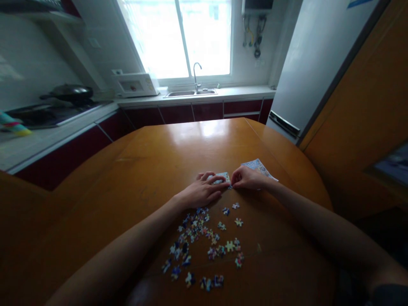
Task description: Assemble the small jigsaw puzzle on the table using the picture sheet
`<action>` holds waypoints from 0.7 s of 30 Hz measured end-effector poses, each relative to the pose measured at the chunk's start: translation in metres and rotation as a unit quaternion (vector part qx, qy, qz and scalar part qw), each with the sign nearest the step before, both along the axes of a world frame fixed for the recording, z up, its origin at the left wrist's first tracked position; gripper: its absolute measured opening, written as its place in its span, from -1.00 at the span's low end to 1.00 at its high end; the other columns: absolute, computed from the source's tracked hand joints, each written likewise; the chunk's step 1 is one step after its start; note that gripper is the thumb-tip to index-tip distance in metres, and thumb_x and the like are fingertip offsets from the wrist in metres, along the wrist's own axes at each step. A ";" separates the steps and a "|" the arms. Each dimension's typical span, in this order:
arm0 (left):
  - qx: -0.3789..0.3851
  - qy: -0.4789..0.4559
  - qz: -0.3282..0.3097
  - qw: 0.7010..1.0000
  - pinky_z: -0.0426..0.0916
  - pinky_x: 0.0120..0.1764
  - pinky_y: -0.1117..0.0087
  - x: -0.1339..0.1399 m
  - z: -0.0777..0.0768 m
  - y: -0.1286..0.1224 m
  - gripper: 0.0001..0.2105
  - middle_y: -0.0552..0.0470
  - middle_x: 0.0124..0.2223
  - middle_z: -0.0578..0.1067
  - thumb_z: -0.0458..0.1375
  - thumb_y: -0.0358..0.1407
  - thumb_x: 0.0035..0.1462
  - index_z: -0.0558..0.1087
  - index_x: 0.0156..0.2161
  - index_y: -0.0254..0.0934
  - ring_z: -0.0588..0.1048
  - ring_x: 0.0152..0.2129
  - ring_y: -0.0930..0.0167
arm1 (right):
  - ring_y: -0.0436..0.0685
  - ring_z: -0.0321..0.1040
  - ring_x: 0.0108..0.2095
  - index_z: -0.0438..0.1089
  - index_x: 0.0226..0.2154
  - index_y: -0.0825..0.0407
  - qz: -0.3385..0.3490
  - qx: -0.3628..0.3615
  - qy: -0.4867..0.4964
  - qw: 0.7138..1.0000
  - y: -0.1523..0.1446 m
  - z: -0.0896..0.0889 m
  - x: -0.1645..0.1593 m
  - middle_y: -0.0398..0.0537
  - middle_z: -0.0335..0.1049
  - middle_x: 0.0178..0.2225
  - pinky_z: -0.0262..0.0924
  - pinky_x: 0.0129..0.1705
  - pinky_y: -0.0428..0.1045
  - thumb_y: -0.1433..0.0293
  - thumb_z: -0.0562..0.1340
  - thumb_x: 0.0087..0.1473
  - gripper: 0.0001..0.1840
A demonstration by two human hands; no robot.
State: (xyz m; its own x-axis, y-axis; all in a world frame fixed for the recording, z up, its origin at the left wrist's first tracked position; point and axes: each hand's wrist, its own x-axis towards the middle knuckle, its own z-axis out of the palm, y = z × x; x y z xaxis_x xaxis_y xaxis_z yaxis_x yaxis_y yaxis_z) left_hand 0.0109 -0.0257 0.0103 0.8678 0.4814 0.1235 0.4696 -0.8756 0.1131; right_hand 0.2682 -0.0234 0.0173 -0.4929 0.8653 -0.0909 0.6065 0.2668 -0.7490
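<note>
A small joined section of jigsaw puzzle (225, 175) lies on the wooden table, partly covered by my left hand (207, 188). That hand rests flat with its fingers spread across the section. At the section's right edge, my right hand (245, 177) has its thumb and fingers pinched together; whatever sits between the fingertips is too small and hidden to make out. Under my right wrist lies a printed picture sheet (259, 165), partly covered. Nearer to me, loose jigsaw pieces (194, 227) are scattered in a cluster, with a few single pieces (239, 222) apart on the right.
The wooden table (153, 157) has a rounded edge. Beyond it are a counter with a sink (181, 93), a tap (196, 76) and a white microwave (135, 85). A pan (72, 92) sits on the stove at left; a tall fridge (306, 63) stands at right.
</note>
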 end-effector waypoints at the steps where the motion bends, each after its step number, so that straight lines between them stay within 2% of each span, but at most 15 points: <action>1: 0.001 0.001 0.001 1.000 0.00 0.20 0.01 0.000 0.000 0.000 -0.58 0.14 0.28 0.26 -0.13 -0.08 0.38 0.12 0.31 0.20 0.14 0.16 0.14 | -0.02 0.26 -0.54 0.57 -0.44 0.10 0.001 0.000 0.002 1.000 0.000 0.000 0.000 -0.15 0.45 -0.56 0.08 -0.50 -0.12 0.43 0.31 -0.14 -0.87; 9: 0.010 0.007 0.001 1.000 -0.01 0.21 -0.01 -0.001 0.001 -0.001 -0.57 0.11 0.29 0.26 -0.13 -0.08 0.38 0.12 0.32 0.15 0.15 0.16 0.13 | -0.02 0.26 -0.54 0.55 -0.44 0.10 0.002 0.006 0.008 1.000 0.000 -0.001 0.000 -0.16 0.43 -0.56 0.07 -0.51 -0.12 0.43 0.31 -0.14 -0.87; 16: 0.000 -0.006 -0.006 1.000 -0.02 0.21 0.01 -0.001 0.000 -0.001 -0.55 0.12 0.29 0.26 -0.11 -0.07 0.37 0.09 0.32 0.18 0.15 0.16 0.14 | -0.02 0.28 -0.55 0.54 -0.47 0.09 -0.006 0.006 0.007 1.000 -0.004 0.002 -0.003 -0.15 0.44 -0.57 0.07 -0.52 -0.12 0.45 0.30 -0.15 -0.90; 21: -0.013 -0.005 0.006 1.000 0.00 0.21 0.03 0.000 0.002 -0.001 -0.54 0.11 0.29 0.27 -0.09 -0.06 0.36 0.09 0.33 0.09 0.17 0.15 0.14 | 0.00 0.30 -0.53 0.54 -0.47 0.09 -0.004 0.004 0.007 1.000 -0.004 0.001 -0.004 -0.14 0.46 -0.55 0.10 -0.50 -0.12 0.43 0.30 -0.15 -0.89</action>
State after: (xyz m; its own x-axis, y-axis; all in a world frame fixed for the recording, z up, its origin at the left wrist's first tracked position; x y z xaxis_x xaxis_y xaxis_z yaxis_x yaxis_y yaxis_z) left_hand 0.0110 -0.0264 0.0121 0.8612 0.4941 0.1192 0.4780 -0.8670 0.1407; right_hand 0.2647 -0.0272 0.0188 -0.4863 0.8704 -0.0776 0.5983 0.2669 -0.7555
